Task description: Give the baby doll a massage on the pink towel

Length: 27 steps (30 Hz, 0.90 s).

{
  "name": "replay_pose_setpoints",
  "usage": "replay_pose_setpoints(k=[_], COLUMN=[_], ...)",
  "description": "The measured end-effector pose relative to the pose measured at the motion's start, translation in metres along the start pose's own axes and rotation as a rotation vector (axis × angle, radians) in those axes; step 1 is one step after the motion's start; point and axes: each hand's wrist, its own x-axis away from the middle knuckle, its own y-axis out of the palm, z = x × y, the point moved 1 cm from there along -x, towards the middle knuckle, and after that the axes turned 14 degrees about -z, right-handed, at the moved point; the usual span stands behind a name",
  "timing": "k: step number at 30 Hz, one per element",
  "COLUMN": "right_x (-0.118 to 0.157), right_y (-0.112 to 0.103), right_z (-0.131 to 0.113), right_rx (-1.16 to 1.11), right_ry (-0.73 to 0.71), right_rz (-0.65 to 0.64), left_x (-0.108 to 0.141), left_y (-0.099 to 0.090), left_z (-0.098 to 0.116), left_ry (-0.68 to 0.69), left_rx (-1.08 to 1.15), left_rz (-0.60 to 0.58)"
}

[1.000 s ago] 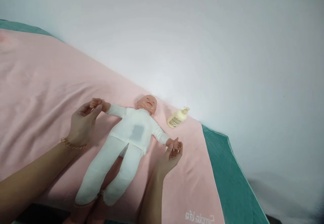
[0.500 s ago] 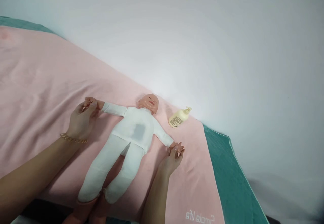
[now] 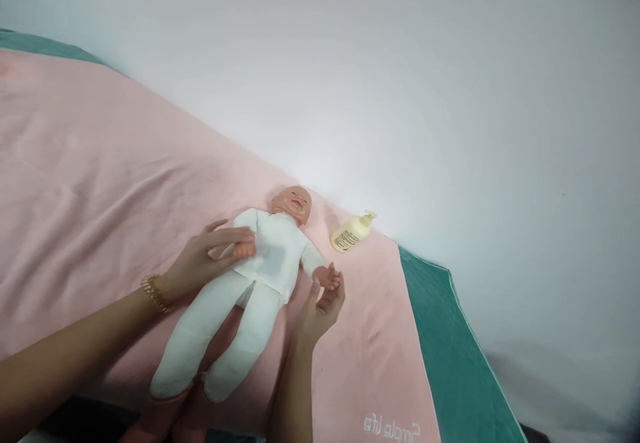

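A baby doll (image 3: 277,236) in a white top and white trousers lies on its back, with a grey patch on its chest. My left hand (image 3: 213,253) has its fingers over one of the doll's hands (image 3: 245,249), folded in at the side of the chest. Much of that doll arm is hidden behind my hand. At the doll's opposite side, my right hand (image 3: 323,309) grips the other doll hand (image 3: 327,276) between thumb and fingers. That arm is bent slightly beside the body.
A pale yellow pump bottle (image 3: 349,234) stands beside the doll's head and arm. Under them spreads a pink blanket (image 3: 100,163) with wrinkles at left, over a green cover (image 3: 460,349). A white wall (image 3: 400,96) rises behind.
Both doll arms were stretched out sideways. My left hand has brought one doll hand inward to the chest; my right hand has moved the other a little toward the body.
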Motion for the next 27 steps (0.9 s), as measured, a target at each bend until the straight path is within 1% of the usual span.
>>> replay_pose_setpoints(k=[1, 3, 5, 7, 8, 10, 13, 15, 17, 19, 21, 22, 24, 26, 27], right_x=[0.003, 0.007, 0.007, 0.006, 0.004, 0.002, 0.001, 0.001, 0.002, 0.003, 0.004, 0.004, 0.004, 0.001, -0.001], right_y=[0.004, 0.011, 0.018, 0.022, 0.024, 0.027, 0.03, 0.031, 0.031, 0.03, 0.028, 0.027, 0.023, 0.019, 0.017], right_z=[0.001, 0.003, 0.003, 0.001, 0.0, -0.002, -0.004, -0.004, -0.003, -0.001, 0.002, 0.003, 0.004, 0.001, -0.002], right_rx=[0.044, 0.141, 0.231, 0.292, 0.31, 0.327, 0.352, 0.37, 0.371, 0.355, 0.31, 0.269, 0.159, 0.047, 0.005], right_ry=[-0.055, -0.211, -0.428, -0.613, -0.667, -0.715, -0.746, -0.746, -0.739, -0.726, -0.669, -0.607, -0.416, -0.197, -0.11], right_rz=[-0.053, -0.179, -0.306, -0.375, -0.388, -0.398, -0.428, -0.443, -0.449, -0.447, -0.433, -0.413, -0.343, -0.22, -0.155], left_x=[-0.001, -0.002, -0.002, -0.003, -0.003, -0.003, -0.005, -0.005, -0.005, -0.004, -0.001, 0.0, 0.002, 0.003, 0.002], left_y=[0.003, 0.006, 0.008, 0.009, 0.01, 0.011, 0.014, 0.015, 0.016, 0.017, 0.016, 0.015, 0.011, 0.004, 0.0], left_z=[-0.002, -0.008, -0.014, -0.015, -0.014, -0.01, -0.003, -0.001, -0.001, -0.003, -0.004, -0.004, -0.001, 0.003, 0.005], left_ry=[0.08, 0.179, 0.233, 0.268, 0.28, 0.309, 0.391, 0.423, 0.413, 0.369, 0.302, 0.253, 0.112, -0.094, -0.188], left_rx=[-0.059, -0.175, -0.266, -0.325, -0.341, -0.35, -0.345, -0.353, -0.363, -0.351, -0.301, -0.257, -0.138, 0.022, 0.113], left_rz=[-0.078, -0.159, -0.209, -0.262, -0.282, -0.292, -0.249, -0.221, -0.221, -0.246, -0.275, -0.264, -0.174, -0.004, 0.084])
